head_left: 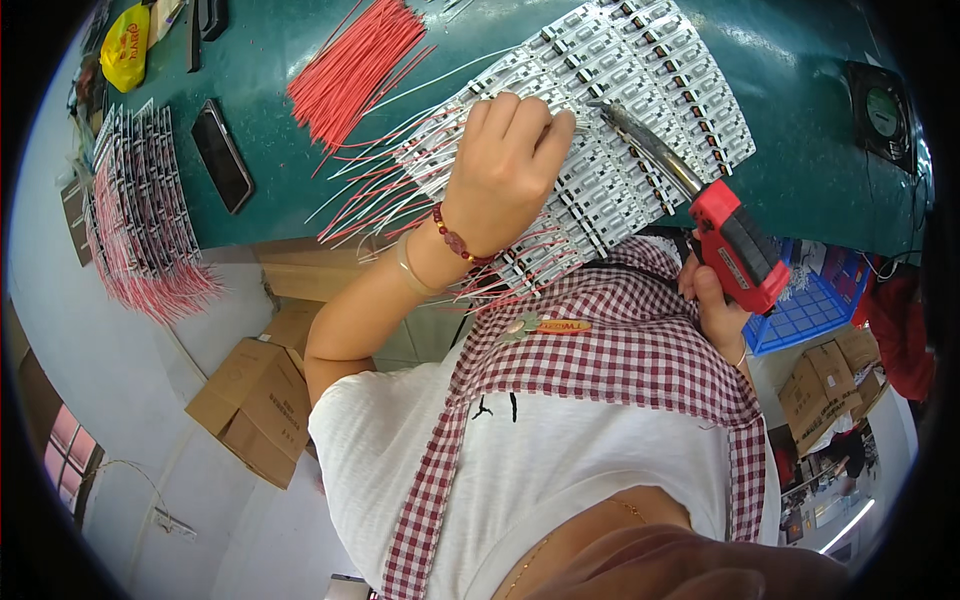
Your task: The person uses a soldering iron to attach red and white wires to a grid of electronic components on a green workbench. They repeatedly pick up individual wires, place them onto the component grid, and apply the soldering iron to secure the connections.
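A large panel of small white circuit boards (690,110) in rows lies slanted across the green table's front edge. Red and white wires (385,190) stick out from its left and lower edges. Over the panel's left part is my left hand (508,165), its fingers closed and pinched down; whatever sits between the fingertips is hidden. My right hand (712,305) grips a red and black soldering gun (738,245) at the panel's lower right. The metal barrel points up and left, with its tip over the boards, a little right of my left hand.
Loose red wires (355,70) lie in a bundle at the back. Leftward are a phone (222,155), a stack of wired boards (145,200) and a yellow bag (124,48). A small black fan (882,112) stands right, above a blue basket (810,300). Cardboard boxes (255,405) sit below.
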